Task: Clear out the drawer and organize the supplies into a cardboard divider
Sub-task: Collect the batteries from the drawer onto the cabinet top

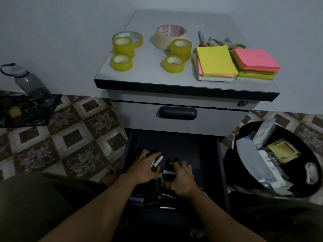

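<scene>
We look down into the open lower drawer (185, 145) of a grey cabinet (157, 74), and both hands are inside it. The left hand (146, 167) is curled around a few small cylinders (158, 161), one white-labelled and one orange-tipped, poking out past the thumb. The right hand (182, 181) lies just beside it, fingers spread and bent down over dark objects on the drawer floor. The drawer is so dim that we cannot tell whether it grasps anything. A white cylinder (168, 172) lies between the two hands, and more loose cylinders (167, 208), possibly batteries, lie nearer the drawer front below the wrists.

The upper drawer is closed, its dark handle (178, 114) centred. On the cabinet top stand four yellow tape rolls (124, 45), a thin clear tape ring (135, 36) and a wide beige masking tape roll (170, 34). To their right lie a yellow-topped sticky-note stack (215, 60) and a pink-topped stack (256, 60), touching side by side. Red-handled scissors (201, 38) lie behind them.

A black bin (234, 159) holding papers and packaging stands on the tiled floor right of the drawer. A grey water bottle (31, 84) stands by the wall at far left.
</scene>
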`<action>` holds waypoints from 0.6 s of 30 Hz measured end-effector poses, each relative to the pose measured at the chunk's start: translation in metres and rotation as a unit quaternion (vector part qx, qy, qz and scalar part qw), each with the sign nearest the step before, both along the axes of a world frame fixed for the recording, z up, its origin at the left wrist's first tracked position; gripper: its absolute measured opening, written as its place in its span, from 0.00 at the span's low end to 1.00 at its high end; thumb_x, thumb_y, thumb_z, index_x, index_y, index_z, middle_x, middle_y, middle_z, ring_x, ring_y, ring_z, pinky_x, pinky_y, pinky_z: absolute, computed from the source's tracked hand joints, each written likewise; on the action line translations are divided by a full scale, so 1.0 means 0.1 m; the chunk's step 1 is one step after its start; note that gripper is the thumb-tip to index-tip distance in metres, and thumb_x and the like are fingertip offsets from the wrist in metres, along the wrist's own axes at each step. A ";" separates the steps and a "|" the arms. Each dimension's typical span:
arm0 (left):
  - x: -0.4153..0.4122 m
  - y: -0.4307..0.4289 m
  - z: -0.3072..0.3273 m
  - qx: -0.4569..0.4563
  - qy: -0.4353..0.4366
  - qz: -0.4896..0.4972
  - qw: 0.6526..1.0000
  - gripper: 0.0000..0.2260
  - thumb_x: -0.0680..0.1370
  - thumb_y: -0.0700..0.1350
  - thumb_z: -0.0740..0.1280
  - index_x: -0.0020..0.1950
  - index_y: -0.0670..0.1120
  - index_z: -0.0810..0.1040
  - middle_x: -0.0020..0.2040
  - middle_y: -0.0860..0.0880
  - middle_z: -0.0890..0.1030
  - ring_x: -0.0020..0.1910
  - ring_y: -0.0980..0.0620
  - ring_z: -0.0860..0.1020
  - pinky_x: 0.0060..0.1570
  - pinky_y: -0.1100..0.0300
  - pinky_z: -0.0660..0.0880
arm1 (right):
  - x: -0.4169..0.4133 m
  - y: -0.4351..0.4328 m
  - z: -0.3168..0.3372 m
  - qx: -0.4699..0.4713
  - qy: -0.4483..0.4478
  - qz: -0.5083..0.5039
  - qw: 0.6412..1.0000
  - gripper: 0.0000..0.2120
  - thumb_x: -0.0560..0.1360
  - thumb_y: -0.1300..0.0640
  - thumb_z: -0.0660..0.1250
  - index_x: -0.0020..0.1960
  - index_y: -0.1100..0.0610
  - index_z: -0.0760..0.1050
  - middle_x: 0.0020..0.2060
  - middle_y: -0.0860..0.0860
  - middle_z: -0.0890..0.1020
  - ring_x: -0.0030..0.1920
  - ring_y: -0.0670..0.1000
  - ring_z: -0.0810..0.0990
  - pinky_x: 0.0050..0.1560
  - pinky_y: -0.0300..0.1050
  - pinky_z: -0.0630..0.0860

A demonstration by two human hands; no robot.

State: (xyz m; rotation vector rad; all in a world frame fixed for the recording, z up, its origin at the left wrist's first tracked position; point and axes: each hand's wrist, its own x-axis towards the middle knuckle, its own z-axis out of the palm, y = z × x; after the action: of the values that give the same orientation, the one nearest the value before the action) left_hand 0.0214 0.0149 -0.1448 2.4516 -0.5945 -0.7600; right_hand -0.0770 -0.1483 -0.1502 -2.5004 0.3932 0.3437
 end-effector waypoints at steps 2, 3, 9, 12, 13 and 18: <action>0.04 0.00 -0.05 -0.003 -0.012 0.003 1.000 0.35 0.71 0.50 0.75 0.76 0.57 0.66 0.68 0.49 0.61 0.69 0.49 0.65 0.70 0.59 0.65 | 0.04 0.04 -0.05 -0.021 -0.011 0.000 1.000 0.38 0.66 0.39 0.73 0.72 0.48 0.65 0.64 0.51 0.66 0.63 0.55 0.64 0.64 0.47 0.67; 0.05 0.01 -0.07 -0.008 -0.017 0.007 1.000 0.32 0.72 0.50 0.75 0.75 0.56 0.69 0.66 0.49 0.62 0.66 0.50 0.67 0.68 0.61 0.66 | 0.05 0.06 -0.07 -0.024 -0.019 -0.002 1.000 0.37 0.67 0.39 0.72 0.72 0.47 0.65 0.64 0.50 0.65 0.63 0.54 0.63 0.64 0.47 0.67; 0.06 0.03 -0.11 -0.040 -0.042 0.057 0.997 0.19 0.75 0.51 0.73 0.66 0.54 0.78 0.56 0.51 0.65 0.55 0.49 0.75 0.62 0.60 0.72 | 0.06 0.03 -0.11 0.003 -0.051 -0.036 0.998 0.25 0.72 0.48 0.69 0.68 0.49 0.71 0.63 0.50 0.68 0.62 0.54 0.64 0.64 0.47 0.68; 0.03 0.03 -0.08 -0.019 -0.042 0.055 0.997 0.25 0.75 0.52 0.72 0.71 0.58 0.72 0.60 0.51 0.64 0.57 0.50 0.74 0.60 0.62 0.71 | 0.06 0.02 -0.10 0.003 -0.062 -0.037 0.997 0.22 0.73 0.49 0.69 0.67 0.48 0.73 0.61 0.50 0.69 0.62 0.54 0.66 0.64 0.46 0.68; 0.02 0.03 -0.07 -0.006 -0.043 0.044 0.998 0.27 0.75 0.52 0.72 0.73 0.59 0.70 0.63 0.51 0.64 0.59 0.49 0.74 0.59 0.63 0.70 | 0.06 0.02 -0.10 0.000 -0.064 -0.033 0.997 0.22 0.73 0.49 0.69 0.66 0.48 0.73 0.61 0.50 0.69 0.61 0.53 0.66 0.64 0.46 0.69; -0.04 0.02 -0.02 0.002 -0.067 0.040 0.997 0.16 0.76 0.50 0.71 0.64 0.57 0.78 0.60 0.52 0.65 0.56 0.50 0.74 0.52 0.65 0.68 | 0.05 -0.01 -0.10 -0.007 -0.077 -0.055 0.995 0.14 0.74 0.57 0.67 0.59 0.53 0.76 0.58 0.54 0.73 0.59 0.56 0.69 0.60 0.46 0.70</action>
State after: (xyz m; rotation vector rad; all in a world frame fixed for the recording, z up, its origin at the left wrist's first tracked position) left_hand 0.0170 0.0167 -0.1473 2.5269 -0.5398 -0.5697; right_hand -0.0719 -0.1492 -0.1599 -2.4868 0.4707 0.1040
